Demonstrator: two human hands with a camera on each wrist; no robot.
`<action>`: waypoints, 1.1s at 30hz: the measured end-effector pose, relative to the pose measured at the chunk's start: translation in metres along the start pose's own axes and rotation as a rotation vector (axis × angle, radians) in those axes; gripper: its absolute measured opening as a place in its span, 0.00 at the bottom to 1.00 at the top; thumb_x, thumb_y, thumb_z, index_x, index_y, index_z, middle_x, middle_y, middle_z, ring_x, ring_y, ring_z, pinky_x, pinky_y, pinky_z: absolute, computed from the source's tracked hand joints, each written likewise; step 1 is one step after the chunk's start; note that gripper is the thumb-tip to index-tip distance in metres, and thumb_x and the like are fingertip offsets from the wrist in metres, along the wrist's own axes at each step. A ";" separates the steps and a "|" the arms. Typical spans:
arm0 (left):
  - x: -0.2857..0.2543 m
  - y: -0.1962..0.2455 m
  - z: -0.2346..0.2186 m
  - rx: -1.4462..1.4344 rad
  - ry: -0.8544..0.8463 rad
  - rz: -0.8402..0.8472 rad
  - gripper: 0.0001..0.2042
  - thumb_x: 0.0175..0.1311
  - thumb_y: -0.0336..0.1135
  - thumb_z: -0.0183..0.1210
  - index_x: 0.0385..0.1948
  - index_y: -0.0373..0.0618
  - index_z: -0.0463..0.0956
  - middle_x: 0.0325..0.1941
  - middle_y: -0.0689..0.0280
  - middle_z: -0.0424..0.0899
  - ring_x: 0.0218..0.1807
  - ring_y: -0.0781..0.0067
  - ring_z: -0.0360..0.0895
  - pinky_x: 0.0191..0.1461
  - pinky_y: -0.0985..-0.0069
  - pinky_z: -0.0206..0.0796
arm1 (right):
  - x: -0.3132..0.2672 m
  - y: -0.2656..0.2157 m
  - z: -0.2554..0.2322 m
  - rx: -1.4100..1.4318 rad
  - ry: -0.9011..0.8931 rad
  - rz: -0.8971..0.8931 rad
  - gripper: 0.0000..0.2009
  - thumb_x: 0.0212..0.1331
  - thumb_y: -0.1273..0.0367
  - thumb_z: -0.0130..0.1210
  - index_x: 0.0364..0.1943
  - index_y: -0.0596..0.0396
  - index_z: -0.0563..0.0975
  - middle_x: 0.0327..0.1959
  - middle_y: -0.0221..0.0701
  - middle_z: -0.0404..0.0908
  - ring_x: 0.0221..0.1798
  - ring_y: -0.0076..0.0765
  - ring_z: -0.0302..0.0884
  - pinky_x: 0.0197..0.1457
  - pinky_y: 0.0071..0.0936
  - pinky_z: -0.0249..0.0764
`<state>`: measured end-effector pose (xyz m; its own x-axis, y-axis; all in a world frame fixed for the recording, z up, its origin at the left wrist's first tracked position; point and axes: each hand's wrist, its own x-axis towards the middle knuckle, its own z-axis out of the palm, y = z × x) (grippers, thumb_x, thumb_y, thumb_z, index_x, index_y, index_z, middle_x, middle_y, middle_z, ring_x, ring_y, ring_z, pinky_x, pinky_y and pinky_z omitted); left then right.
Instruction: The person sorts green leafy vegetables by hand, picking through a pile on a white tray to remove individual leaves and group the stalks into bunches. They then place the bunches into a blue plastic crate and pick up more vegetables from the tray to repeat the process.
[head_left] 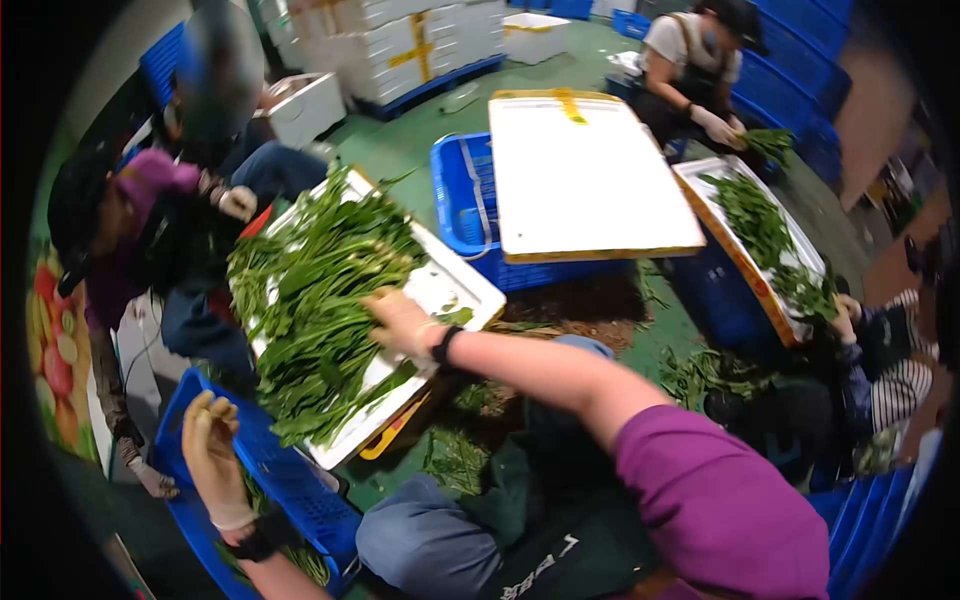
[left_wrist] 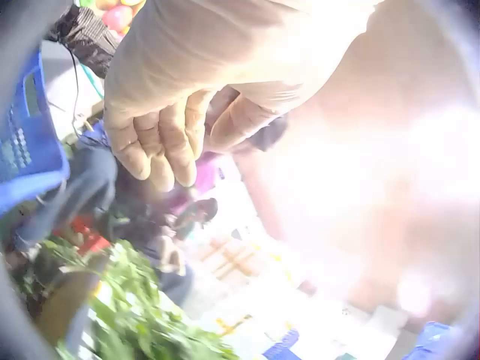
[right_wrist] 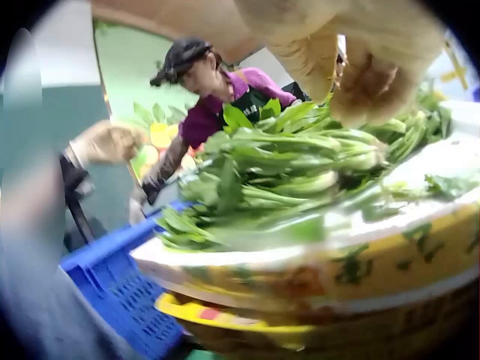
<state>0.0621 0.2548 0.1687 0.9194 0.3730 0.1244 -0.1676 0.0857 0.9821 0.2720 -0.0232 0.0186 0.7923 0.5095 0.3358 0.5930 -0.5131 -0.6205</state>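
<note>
Hard to make out first: right hand [head_left: 405,322] at the stem ends of the leafy greens [head_left: 320,290], fingertips blurred. Can't tell from either angle if any stem is pinched (right wrist view cuts off the back of the hand). Left hand [head_left: 213,455] raised near a blue crate [head_left: 300,480], fingers loosely bent, grip slack with nothing in it. Right half of the left wrist view washed out by glare. Greens inside that crate mostly hidden by its wall and the left forearm.

Greens heaped in a white foam tray [head_left: 462,288], most of its base covered, bare strip at the right end. Yellow rim [right_wrist: 232,319] under the tray, partly hidden.

Beyond: white foam slab [head_left: 590,180] across another blue crate [head_left: 460,195], crate half covered. Second foam tray [head_left: 735,250] to the right, also with greens. Green floor [head_left: 395,150], leaf scraps [head_left: 705,375] scattered. At the back, stacked foam boxes [head_left: 465,40], cut off at the top.
</note>
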 end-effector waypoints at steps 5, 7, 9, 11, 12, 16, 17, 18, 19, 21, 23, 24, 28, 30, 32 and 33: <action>-0.067 -0.023 0.117 -0.459 -0.068 -0.185 0.17 0.68 0.33 0.55 0.55 0.37 0.73 0.49 0.55 0.82 0.52 0.58 0.78 0.59 0.65 0.71 | 0.009 -0.005 0.026 -0.223 -0.063 0.177 0.07 0.51 0.70 0.59 0.34 0.51 0.83 0.40 0.42 0.83 0.47 0.47 0.83 0.47 0.42 0.80; -0.099 -0.026 0.155 -0.692 -0.101 -0.399 0.15 0.66 0.31 0.55 0.52 0.36 0.75 0.48 0.56 0.81 0.54 0.56 0.77 0.61 0.60 0.69 | 0.000 0.006 0.030 -0.131 0.018 0.166 0.07 0.51 0.69 0.56 0.33 0.50 0.83 0.37 0.42 0.82 0.46 0.51 0.81 0.49 0.43 0.78; -0.124 -0.028 0.185 -0.696 -0.158 -0.464 0.15 0.65 0.29 0.54 0.52 0.36 0.74 0.50 0.54 0.81 0.55 0.53 0.76 0.63 0.57 0.68 | -0.007 0.014 0.013 -0.027 -0.146 0.266 0.09 0.50 0.66 0.56 0.32 0.54 0.82 0.34 0.44 0.84 0.42 0.52 0.82 0.46 0.44 0.78; -0.135 -0.049 0.197 -0.593 -0.173 -0.466 0.14 0.66 0.31 0.53 0.51 0.36 0.74 0.51 0.53 0.81 0.58 0.52 0.76 0.63 0.58 0.67 | -0.028 0.009 -0.019 0.282 -0.165 0.315 0.12 0.51 0.64 0.62 0.36 0.56 0.85 0.31 0.41 0.86 0.34 0.41 0.85 0.43 0.36 0.78; -0.132 -0.065 0.198 -0.584 -0.117 -0.518 0.14 0.67 0.31 0.52 0.51 0.38 0.74 0.51 0.55 0.81 0.58 0.53 0.76 0.63 0.59 0.67 | -0.039 0.015 -0.016 0.421 -0.104 0.269 0.13 0.52 0.65 0.63 0.37 0.60 0.85 0.30 0.37 0.87 0.31 0.31 0.83 0.39 0.29 0.77; -0.107 -0.148 0.185 -0.406 0.197 -0.563 0.14 0.67 0.37 0.56 0.52 0.45 0.74 0.49 0.62 0.81 0.52 0.62 0.77 0.55 0.63 0.67 | -0.100 -0.008 -0.034 1.038 -0.298 0.538 0.09 0.58 0.70 0.61 0.37 0.63 0.83 0.24 0.26 0.80 0.23 0.17 0.71 0.26 0.16 0.64; -0.101 -0.154 0.188 -0.332 0.255 -0.563 0.14 0.68 0.39 0.56 0.51 0.46 0.74 0.48 0.62 0.81 0.50 0.64 0.77 0.54 0.64 0.68 | -0.113 -0.013 -0.030 1.085 -0.277 0.543 0.09 0.60 0.69 0.61 0.39 0.61 0.82 0.27 0.26 0.82 0.25 0.17 0.73 0.27 0.16 0.66; -0.096 -0.163 0.186 -0.357 0.205 -0.547 0.14 0.69 0.40 0.56 0.51 0.45 0.74 0.47 0.63 0.81 0.49 0.66 0.77 0.52 0.66 0.68 | -0.126 -0.016 -0.028 1.105 -0.310 0.578 0.10 0.61 0.68 0.61 0.40 0.61 0.82 0.28 0.26 0.82 0.26 0.17 0.74 0.28 0.16 0.67; -0.094 -0.170 0.184 -0.382 0.153 -0.533 0.15 0.69 0.41 0.56 0.51 0.44 0.74 0.47 0.63 0.81 0.47 0.67 0.78 0.50 0.67 0.69 | -0.138 -0.021 -0.027 1.125 -0.341 0.616 0.11 0.62 0.68 0.61 0.42 0.61 0.82 0.30 0.27 0.82 0.27 0.17 0.75 0.29 0.15 0.68; -0.093 -0.183 0.181 -0.580 0.040 -0.538 0.15 0.71 0.39 0.55 0.52 0.38 0.75 0.43 0.62 0.82 0.46 0.66 0.79 0.49 0.67 0.71 | -0.156 -0.028 -0.022 1.204 -0.381 0.644 0.11 0.62 0.67 0.61 0.44 0.61 0.81 0.32 0.27 0.83 0.28 0.18 0.77 0.30 0.16 0.70; -0.097 -0.194 0.179 -0.588 0.129 -0.527 0.13 0.69 0.34 0.57 0.51 0.37 0.76 0.42 0.62 0.82 0.43 0.66 0.80 0.46 0.70 0.74 | -0.166 -0.028 -0.016 1.257 -0.392 0.689 0.13 0.64 0.64 0.60 0.46 0.60 0.81 0.33 0.26 0.83 0.28 0.18 0.77 0.30 0.17 0.71; -0.100 -0.199 0.178 -0.588 0.138 -0.530 0.13 0.69 0.34 0.57 0.51 0.37 0.76 0.42 0.62 0.82 0.43 0.66 0.80 0.46 0.70 0.74 | -0.168 -0.025 -0.015 1.239 -0.414 0.747 0.14 0.65 0.62 0.58 0.46 0.59 0.80 0.33 0.27 0.83 0.28 0.18 0.77 0.30 0.17 0.71; -0.110 -0.200 0.181 -0.149 0.216 -0.492 0.12 0.64 0.28 0.62 0.48 0.38 0.76 0.39 0.65 0.82 0.37 0.73 0.81 0.39 0.76 0.76 | -0.162 -0.020 -0.012 0.907 -0.163 0.497 0.16 0.65 0.61 0.59 0.45 0.63 0.79 0.35 0.30 0.84 0.32 0.20 0.78 0.34 0.18 0.73; -0.112 -0.201 0.184 -0.060 0.167 -0.467 0.12 0.63 0.28 0.62 0.47 0.38 0.76 0.38 0.66 0.82 0.37 0.74 0.81 0.40 0.76 0.76 | -0.157 -0.016 -0.009 1.084 -0.099 0.502 0.15 0.61 0.66 0.63 0.45 0.64 0.79 0.35 0.30 0.83 0.35 0.21 0.80 0.38 0.20 0.75; -0.115 -0.202 0.190 -0.145 0.077 -0.500 0.12 0.64 0.29 0.61 0.47 0.39 0.75 0.40 0.64 0.82 0.40 0.73 0.81 0.46 0.73 0.76 | -0.153 -0.020 -0.023 1.119 -0.177 0.574 0.15 0.61 0.66 0.62 0.46 0.62 0.79 0.35 0.28 0.83 0.33 0.18 0.77 0.35 0.17 0.71; -0.115 -0.201 0.191 -0.145 0.076 -0.500 0.12 0.64 0.29 0.61 0.47 0.39 0.75 0.40 0.64 0.82 0.40 0.73 0.81 0.46 0.73 0.76 | -0.151 -0.020 -0.027 1.153 -0.258 0.641 0.14 0.62 0.66 0.61 0.47 0.60 0.80 0.36 0.26 0.83 0.30 0.15 0.74 0.31 0.15 0.67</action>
<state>0.0585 0.0185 -0.0164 0.8724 0.3190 -0.3703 0.2325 0.3954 0.8886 0.1440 -0.1086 -0.0011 0.7576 0.5801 -0.2991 -0.4287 0.0967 -0.8983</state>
